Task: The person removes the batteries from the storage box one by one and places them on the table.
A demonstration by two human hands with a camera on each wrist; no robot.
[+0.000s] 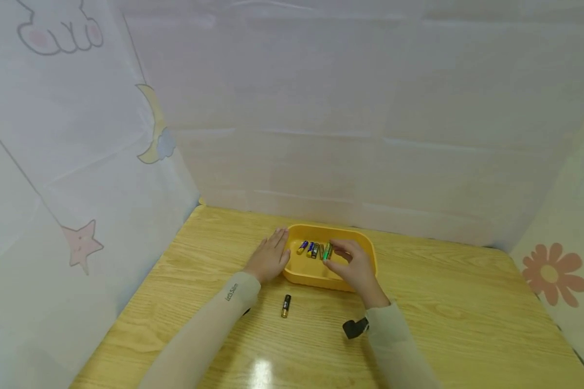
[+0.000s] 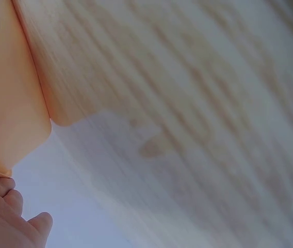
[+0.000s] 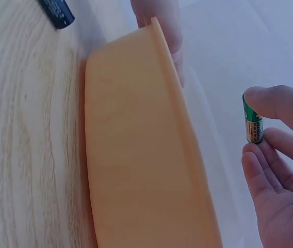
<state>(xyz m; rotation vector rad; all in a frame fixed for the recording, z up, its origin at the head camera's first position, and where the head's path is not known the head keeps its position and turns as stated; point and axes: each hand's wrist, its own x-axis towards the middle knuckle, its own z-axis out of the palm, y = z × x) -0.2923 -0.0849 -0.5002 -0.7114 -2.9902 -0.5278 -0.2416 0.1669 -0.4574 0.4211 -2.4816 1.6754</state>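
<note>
A yellow plastic tray (image 1: 311, 281) stands on the wooden table, with several batteries (image 1: 311, 249) lying side by side inside. My right hand (image 1: 355, 265) pinches a green and gold battery (image 3: 253, 121) between thumb and fingers, over the tray's right half. In the right wrist view the battery is held above the rim level. My left hand (image 1: 269, 258) rests against the tray's left rim with its fingers stretched out. On the table in front of the tray lies a black and gold battery (image 1: 285, 306), touched by neither hand.
Behind the wooden table (image 1: 448, 302) rises a pale sheet wall (image 1: 321, 108). More printed sheets stand at left and right. A black strap piece (image 1: 355, 328) sits at my right wrist.
</note>
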